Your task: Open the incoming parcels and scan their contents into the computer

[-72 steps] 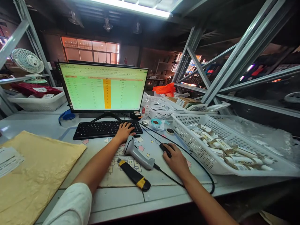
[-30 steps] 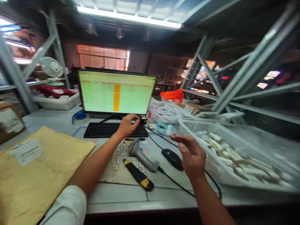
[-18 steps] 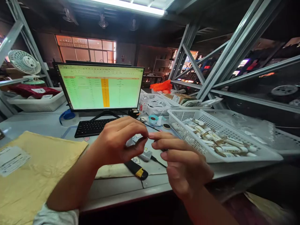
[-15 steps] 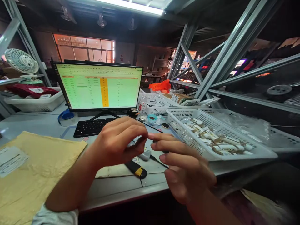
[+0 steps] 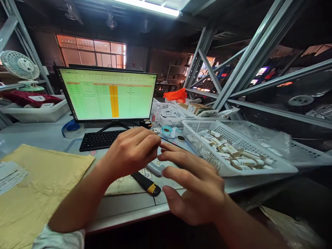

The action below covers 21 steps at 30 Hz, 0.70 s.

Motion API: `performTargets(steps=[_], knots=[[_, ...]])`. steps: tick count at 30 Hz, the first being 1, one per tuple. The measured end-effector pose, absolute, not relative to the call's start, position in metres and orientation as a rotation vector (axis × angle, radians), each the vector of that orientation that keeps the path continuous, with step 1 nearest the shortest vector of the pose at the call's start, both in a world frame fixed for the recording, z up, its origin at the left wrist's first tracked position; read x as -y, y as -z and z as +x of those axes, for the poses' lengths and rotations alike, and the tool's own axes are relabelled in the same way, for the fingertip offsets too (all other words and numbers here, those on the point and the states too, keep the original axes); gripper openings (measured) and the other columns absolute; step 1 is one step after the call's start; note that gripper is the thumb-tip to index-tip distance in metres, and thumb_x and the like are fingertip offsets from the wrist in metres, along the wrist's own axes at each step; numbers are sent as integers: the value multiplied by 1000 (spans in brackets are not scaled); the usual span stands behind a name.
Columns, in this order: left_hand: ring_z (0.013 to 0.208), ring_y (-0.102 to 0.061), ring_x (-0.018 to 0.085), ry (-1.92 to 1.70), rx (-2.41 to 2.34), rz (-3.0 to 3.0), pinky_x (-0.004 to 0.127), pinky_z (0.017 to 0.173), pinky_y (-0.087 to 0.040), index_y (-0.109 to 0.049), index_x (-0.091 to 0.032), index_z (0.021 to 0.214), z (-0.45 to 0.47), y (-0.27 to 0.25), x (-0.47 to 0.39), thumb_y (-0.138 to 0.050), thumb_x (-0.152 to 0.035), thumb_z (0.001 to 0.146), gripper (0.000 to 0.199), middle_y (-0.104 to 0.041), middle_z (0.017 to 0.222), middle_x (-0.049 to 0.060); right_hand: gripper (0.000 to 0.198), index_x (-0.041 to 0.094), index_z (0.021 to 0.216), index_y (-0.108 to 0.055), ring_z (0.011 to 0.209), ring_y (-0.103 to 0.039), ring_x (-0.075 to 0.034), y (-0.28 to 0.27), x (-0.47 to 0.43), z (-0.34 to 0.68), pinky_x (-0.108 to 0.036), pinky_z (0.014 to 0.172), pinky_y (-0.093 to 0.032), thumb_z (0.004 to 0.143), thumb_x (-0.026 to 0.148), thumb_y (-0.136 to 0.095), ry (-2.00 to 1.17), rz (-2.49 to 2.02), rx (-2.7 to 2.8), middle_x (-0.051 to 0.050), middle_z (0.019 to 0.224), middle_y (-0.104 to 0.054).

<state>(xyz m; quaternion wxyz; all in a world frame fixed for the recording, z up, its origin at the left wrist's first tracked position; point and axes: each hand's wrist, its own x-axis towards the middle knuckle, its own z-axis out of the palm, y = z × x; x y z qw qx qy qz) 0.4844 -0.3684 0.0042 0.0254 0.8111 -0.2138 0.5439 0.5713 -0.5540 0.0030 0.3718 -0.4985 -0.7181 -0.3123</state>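
Observation:
My left hand (image 5: pixel 132 148) is raised above the desk in front of the keyboard (image 5: pixel 100 140), its fingers curled together. Whatever its fingertips may hold is hidden. Beside it, my right hand (image 5: pixel 194 183) has its fingers spread and holds nothing visible. The right index and middle fingertips touch or nearly touch the left fingers. Below the hands, a black and yellow utility knife (image 5: pixel 146 183) lies near the desk's front edge. A grey rounded item (image 5: pixel 155 169) lies between the hands, partly covered by them. To the left is a yellow padded envelope (image 5: pixel 49 176) with a white label.
A monitor (image 5: pixel 98 97) showing a spreadsheet stands behind the keyboard. At right, a white perforated basket (image 5: pixel 204 155) holds several labelled rolls. Blue tape (image 5: pixel 72 127), a light-blue roll (image 5: pixel 166 131) and a plastic bottle (image 5: pixel 156 114) stand on the desk. Metal shelf beams (image 5: pixel 241 62) rise at right.
My right hand has moved left and a little lower, with its thumb further out from the fingers. My left fingers have curled down more. The view has shifted slightly.

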Motion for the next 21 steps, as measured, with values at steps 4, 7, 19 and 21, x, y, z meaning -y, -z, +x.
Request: performTargets(steps=[4,7,19,21], knots=[[74,-64,17,-1642,581,2552,29,70,-50,-59,-16,92,496,2,365,-61,-11,93,6,-70,82,4,14,20,96,-61,108,-71,-25,-8,551,577,-39,95,-60,83,15,-61,573,-1299,1799,-12,107,-71],[70,-62,14,-1583,559,2555,27,67,-47,-58,-16,89,506,8,358,-63,-12,92,7,-68,78,1,10,20,94,-62,98,-70,-22,-8,547,585,-38,88,-60,85,15,-61,424,-1274,1734,-9,101,-71],[68,-60,11,-1397,346,2512,24,66,-46,-62,-16,88,531,18,323,-60,-10,88,6,-68,78,0,19,17,93,-64,67,-51,-12,0,425,791,-26,67,-47,74,18,-63,499,-1585,967,-1,85,-62],[69,-60,11,-1406,328,2481,24,66,-47,-62,-16,88,530,16,320,-60,-10,88,7,-68,78,0,23,15,92,-63,68,-50,-13,5,392,839,-29,72,-47,71,15,-57,470,-1736,768,-4,88,-63]])
